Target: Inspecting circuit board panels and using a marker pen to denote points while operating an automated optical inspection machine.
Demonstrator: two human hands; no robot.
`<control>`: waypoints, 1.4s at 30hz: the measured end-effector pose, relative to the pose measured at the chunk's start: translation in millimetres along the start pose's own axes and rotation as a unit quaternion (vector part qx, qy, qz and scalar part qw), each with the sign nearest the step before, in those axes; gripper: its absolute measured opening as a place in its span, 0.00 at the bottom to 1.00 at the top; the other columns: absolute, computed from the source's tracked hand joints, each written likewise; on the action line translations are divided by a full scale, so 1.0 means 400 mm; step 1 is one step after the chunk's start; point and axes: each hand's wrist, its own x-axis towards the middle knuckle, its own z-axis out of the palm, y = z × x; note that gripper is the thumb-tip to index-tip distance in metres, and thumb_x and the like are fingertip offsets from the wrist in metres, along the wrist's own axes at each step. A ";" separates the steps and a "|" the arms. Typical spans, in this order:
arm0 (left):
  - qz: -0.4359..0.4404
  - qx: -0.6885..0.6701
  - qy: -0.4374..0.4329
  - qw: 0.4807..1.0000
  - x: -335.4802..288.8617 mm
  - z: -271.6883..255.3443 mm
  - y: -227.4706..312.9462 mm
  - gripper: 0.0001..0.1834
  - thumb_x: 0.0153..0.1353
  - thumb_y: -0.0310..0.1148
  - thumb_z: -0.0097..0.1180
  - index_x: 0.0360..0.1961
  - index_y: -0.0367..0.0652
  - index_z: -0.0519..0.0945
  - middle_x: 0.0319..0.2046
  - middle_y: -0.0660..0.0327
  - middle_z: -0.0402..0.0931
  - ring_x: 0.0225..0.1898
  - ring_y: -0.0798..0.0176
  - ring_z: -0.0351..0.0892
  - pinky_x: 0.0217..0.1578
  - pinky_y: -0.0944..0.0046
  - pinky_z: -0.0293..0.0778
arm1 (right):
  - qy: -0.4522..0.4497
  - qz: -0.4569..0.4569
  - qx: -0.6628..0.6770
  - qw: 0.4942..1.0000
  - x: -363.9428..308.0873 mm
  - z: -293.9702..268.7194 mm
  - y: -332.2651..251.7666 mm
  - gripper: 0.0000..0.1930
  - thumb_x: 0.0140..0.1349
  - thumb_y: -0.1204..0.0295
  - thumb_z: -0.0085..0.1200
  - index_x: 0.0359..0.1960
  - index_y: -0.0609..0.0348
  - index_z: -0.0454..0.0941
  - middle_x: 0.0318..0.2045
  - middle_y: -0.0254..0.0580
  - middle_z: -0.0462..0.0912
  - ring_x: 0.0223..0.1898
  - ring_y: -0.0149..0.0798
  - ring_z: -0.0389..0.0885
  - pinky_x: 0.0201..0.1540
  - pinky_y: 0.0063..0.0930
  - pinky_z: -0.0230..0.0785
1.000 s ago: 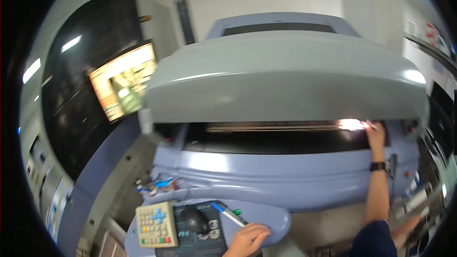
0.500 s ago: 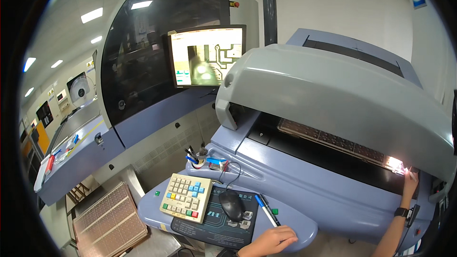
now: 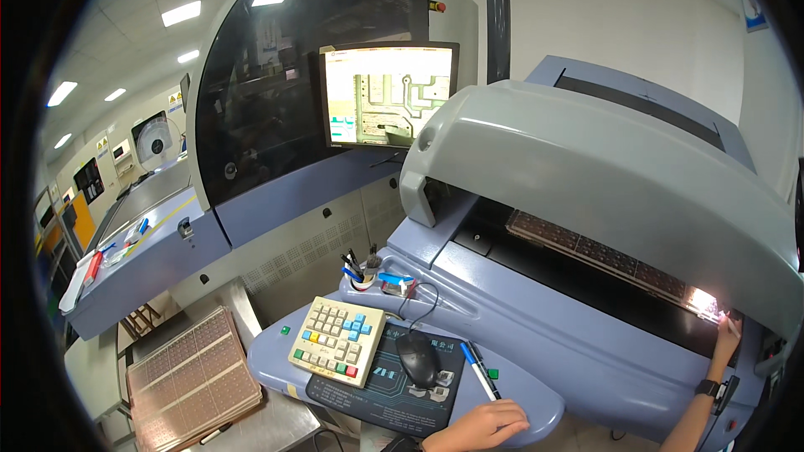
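Observation:
My right hand [image 3: 727, 336] reaches into the slot under the machine's grey hood [image 3: 586, 159]. Its fingers are pinched at the right end of a copper-brown circuit board panel [image 3: 599, 255], beside a bright light [image 3: 703, 301]. Something slim seems to be between the fingers, too small to make out. Low in the view, my left hand [image 3: 481, 428] lies on the blue ledge [image 3: 540, 406] with relaxed fingers and nothing in them. Just beyond it are a blue-capped white marker [image 3: 480, 371] and a dark pen. A monitor [image 3: 389, 96] shows magnified board traces, with a dark shape low in the picture.
A beige keypad [image 3: 337, 341] and a black mouse [image 3: 418, 359] sit on a dark mouse pad [image 3: 385, 402]. Behind them stands a cup of pens [image 3: 360, 274]. A stack of brown board panels [image 3: 197, 377] lies on a metal table [image 3: 280, 423] at the lower left.
The whole view has shifted, so things sit farther right. On the monitor, a large blurred bright shape has gone and a smaller dark one shows lower down. Both hands stay in nearly the same places.

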 end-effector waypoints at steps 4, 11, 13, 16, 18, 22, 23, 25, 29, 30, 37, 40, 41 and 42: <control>0.051 0.018 0.055 0.997 0.009 0.009 0.011 0.11 0.65 0.30 0.56 0.26 0.36 0.78 0.27 0.52 0.78 0.33 0.48 0.78 0.39 0.54 0.73 | -0.001 0.016 0.031 0.999 -0.002 0.000 -0.012 0.15 0.65 0.70 0.55 0.49 0.68 0.75 0.39 0.37 0.79 0.37 0.30 0.74 0.41 0.23 0.70; 0.000 -0.010 0.001 1.000 0.002 -0.006 0.011 0.09 0.67 0.30 0.55 0.35 0.35 0.82 0.37 0.54 0.81 0.45 0.53 0.80 0.48 0.59 0.76 | 0.008 -0.007 -0.006 1.000 0.002 -0.003 0.000 0.14 0.64 0.71 0.55 0.48 0.66 0.75 0.37 0.35 0.77 0.35 0.28 0.72 0.38 0.23 0.69; 0.006 -0.005 -0.001 1.000 0.003 -0.005 0.004 0.09 0.67 0.30 0.55 0.35 0.35 0.82 0.37 0.55 0.82 0.45 0.53 0.80 0.48 0.59 0.76 | 0.008 0.004 0.006 1.000 0.007 -0.008 0.013 0.14 0.64 0.71 0.55 0.47 0.66 0.76 0.37 0.35 0.77 0.35 0.28 0.72 0.38 0.23 0.68; 0.004 0.004 -0.006 1.000 0.009 -0.003 0.012 0.09 0.68 0.31 0.55 0.35 0.35 0.82 0.37 0.55 0.82 0.45 0.54 0.80 0.48 0.59 0.75 | 0.004 0.011 0.014 1.000 0.006 -0.009 0.021 0.13 0.64 0.70 0.55 0.47 0.65 0.76 0.35 0.34 0.77 0.33 0.27 0.71 0.36 0.22 0.67; -0.002 0.007 -0.009 1.000 0.022 -0.001 0.025 0.10 0.68 0.31 0.54 0.36 0.35 0.82 0.37 0.56 0.81 0.45 0.54 0.80 0.47 0.59 0.75 | -0.001 0.005 0.010 1.000 0.007 -0.003 0.014 0.13 0.65 0.70 0.55 0.47 0.65 0.76 0.34 0.33 0.77 0.32 0.27 0.71 0.35 0.21 0.66; 0.064 0.030 -0.026 0.997 0.094 0.012 0.073 0.13 0.69 0.35 0.53 0.32 0.35 0.79 0.32 0.56 0.78 0.40 0.53 0.77 0.43 0.57 0.75 | -0.001 0.028 0.051 0.998 0.004 -0.005 -0.009 0.12 0.66 0.68 0.55 0.45 0.64 0.77 0.32 0.33 0.78 0.30 0.25 0.71 0.32 0.19 0.65; 0.081 0.063 -0.038 0.994 0.120 0.015 0.085 0.14 0.70 0.36 0.52 0.31 0.36 0.77 0.31 0.56 0.76 0.39 0.52 0.76 0.43 0.56 0.74 | -0.013 0.031 0.039 0.999 0.008 -0.006 -0.015 0.12 0.67 0.67 0.55 0.44 0.64 0.77 0.31 0.33 0.79 0.30 0.24 0.72 0.32 0.18 0.65; 0.107 0.066 -0.032 0.992 0.180 0.040 0.095 0.14 0.69 0.36 0.53 0.31 0.36 0.77 0.31 0.56 0.75 0.39 0.52 0.75 0.44 0.55 0.73 | -0.016 0.021 0.045 0.999 0.011 -0.016 -0.012 0.12 0.67 0.67 0.54 0.44 0.65 0.77 0.31 0.34 0.79 0.29 0.24 0.73 0.31 0.19 0.66; 0.123 0.136 -0.039 0.982 0.308 0.101 0.097 0.11 0.67 0.35 0.54 0.34 0.37 0.77 0.37 0.55 0.74 0.45 0.50 0.73 0.49 0.53 0.70 | -0.035 0.014 0.090 0.995 0.015 -0.005 -0.031 0.12 0.68 0.67 0.53 0.44 0.65 0.76 0.31 0.35 0.81 0.29 0.24 0.74 0.31 0.18 0.67; 0.122 0.136 -0.036 0.983 0.339 0.131 0.088 0.11 0.67 0.35 0.54 0.34 0.37 0.77 0.37 0.55 0.74 0.45 0.50 0.73 0.49 0.53 0.70 | -0.038 0.011 0.090 0.995 0.014 0.000 -0.038 0.12 0.68 0.67 0.53 0.44 0.65 0.76 0.31 0.35 0.81 0.29 0.24 0.74 0.31 0.18 0.67; 0.148 0.217 -0.032 0.964 0.562 0.315 0.022 0.20 0.62 0.36 0.58 0.54 0.40 0.77 0.65 0.48 0.65 0.71 0.45 0.55 0.71 0.45 0.50 | -0.015 0.023 -0.020 0.999 -0.009 0.002 -0.122 0.08 0.63 0.72 0.56 0.32 0.67 0.77 0.29 0.34 0.77 0.32 0.29 0.71 0.38 0.27 0.65; 0.140 0.227 -0.041 0.963 0.617 0.355 0.011 0.27 0.61 0.39 0.60 0.61 0.41 0.74 0.67 0.48 0.63 0.73 0.45 0.51 0.73 0.42 0.43 | -0.009 0.026 0.010 1.000 -0.023 0.013 -0.177 0.08 0.62 0.72 0.57 0.33 0.67 0.77 0.29 0.35 0.77 0.32 0.29 0.72 0.37 0.26 0.65; 0.145 0.235 -0.038 0.961 0.634 0.372 0.005 0.29 0.61 0.40 0.60 0.62 0.42 0.73 0.67 0.49 0.63 0.73 0.45 0.51 0.73 0.41 0.42 | -0.006 0.025 0.006 1.000 -0.019 0.003 -0.158 0.08 0.62 0.72 0.57 0.33 0.67 0.77 0.29 0.35 0.77 0.32 0.29 0.72 0.37 0.26 0.65; 0.147 0.231 -0.038 0.961 0.647 0.387 -0.002 0.29 0.61 0.40 0.60 0.62 0.42 0.73 0.67 0.49 0.63 0.73 0.45 0.51 0.73 0.41 0.42 | 0.003 0.011 0.018 1.000 -0.017 -0.004 -0.126 0.09 0.63 0.71 0.57 0.35 0.67 0.78 0.31 0.35 0.77 0.33 0.28 0.73 0.38 0.24 0.65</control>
